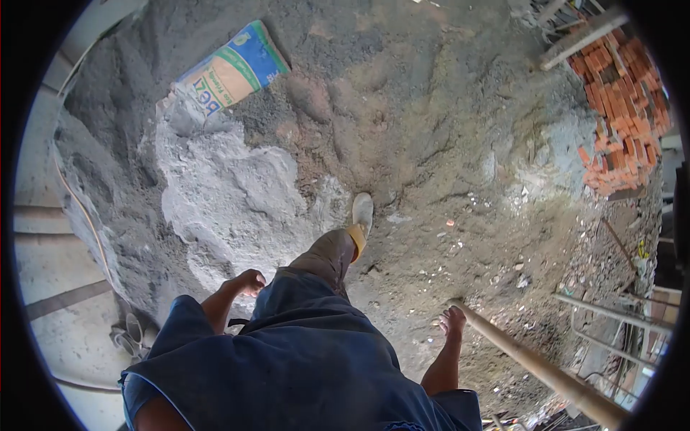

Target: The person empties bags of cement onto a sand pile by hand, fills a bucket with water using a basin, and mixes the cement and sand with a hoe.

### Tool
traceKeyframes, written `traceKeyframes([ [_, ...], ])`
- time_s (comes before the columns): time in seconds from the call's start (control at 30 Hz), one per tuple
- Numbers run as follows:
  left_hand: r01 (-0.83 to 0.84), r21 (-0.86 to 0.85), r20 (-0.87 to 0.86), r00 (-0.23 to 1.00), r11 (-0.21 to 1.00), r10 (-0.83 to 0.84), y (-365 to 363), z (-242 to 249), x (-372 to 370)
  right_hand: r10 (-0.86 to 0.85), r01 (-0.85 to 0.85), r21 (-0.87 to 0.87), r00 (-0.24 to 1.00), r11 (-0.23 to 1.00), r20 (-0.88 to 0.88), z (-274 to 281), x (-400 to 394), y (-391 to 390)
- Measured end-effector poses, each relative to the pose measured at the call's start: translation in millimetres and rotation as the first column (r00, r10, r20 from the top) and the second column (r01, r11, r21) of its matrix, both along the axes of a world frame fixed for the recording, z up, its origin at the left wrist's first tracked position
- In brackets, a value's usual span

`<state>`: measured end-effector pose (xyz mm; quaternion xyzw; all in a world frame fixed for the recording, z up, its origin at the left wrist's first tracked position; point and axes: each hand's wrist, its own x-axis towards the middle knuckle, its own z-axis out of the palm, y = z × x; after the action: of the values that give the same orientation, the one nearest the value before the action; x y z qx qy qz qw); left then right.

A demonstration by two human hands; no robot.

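Observation:
My left hand (250,282) hangs beside my left thigh with its fingers curled in, and nothing shows in it. Beneath it lies a heap of pale grey powder (230,187) spread over darker sand. Out to the right, my right hand (453,322) has its fingers loosely apart and holds nothing visible. Its fingertips overlap the end of a long wooden pole (532,355) in this view. At the far edge of the powder, a torn paper bag (233,68) in blue, green and tan lies on its side, its lower end in the powder.
Stacked red bricks (622,108) stand at the upper right, under a wooden plank (586,37). Metal bars (618,312) jut in at the right edge. One boot (363,210) is forward on rough, debris-strewn ground. A pale wall (54,266) runs along the left.

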<state>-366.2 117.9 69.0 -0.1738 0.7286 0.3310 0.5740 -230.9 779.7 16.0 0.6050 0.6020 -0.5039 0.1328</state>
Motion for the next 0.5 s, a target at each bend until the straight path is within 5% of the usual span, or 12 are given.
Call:
traceKeyframes([
  [0.07,-0.225,0.066,-0.006,0.974,0.972,0.225,10.9,-62.4,-28.1,0.080,-0.080,-0.007,0.996,0.997,-0.047,23.4,-84.5,20.3],
  [0.13,-0.241,0.097,-0.135,0.958,0.966,0.253,40.7,-72.5,-82.1,0.249,-0.248,0.026,0.965,0.969,-0.087,43.3,-160.3,26.2],
  [0.17,-0.360,0.112,-0.135,0.918,0.926,0.373,58.1,-65.2,-111.7,0.315,-0.317,-0.005,0.946,0.949,-0.080,52.6,-192.7,26.9],
  [0.37,-0.484,0.311,-0.310,0.762,0.818,0.568,115.2,20.3,-271.3,0.712,-0.706,-0.091,0.696,0.702,0.095,68.2,-372.0,29.0],
  [0.5,-0.565,0.343,-0.332,0.674,0.750,0.660,116.0,5.8,-325.0,0.797,-0.794,-0.067,0.602,0.604,0.057,70.2,-513.4,13.1],
])
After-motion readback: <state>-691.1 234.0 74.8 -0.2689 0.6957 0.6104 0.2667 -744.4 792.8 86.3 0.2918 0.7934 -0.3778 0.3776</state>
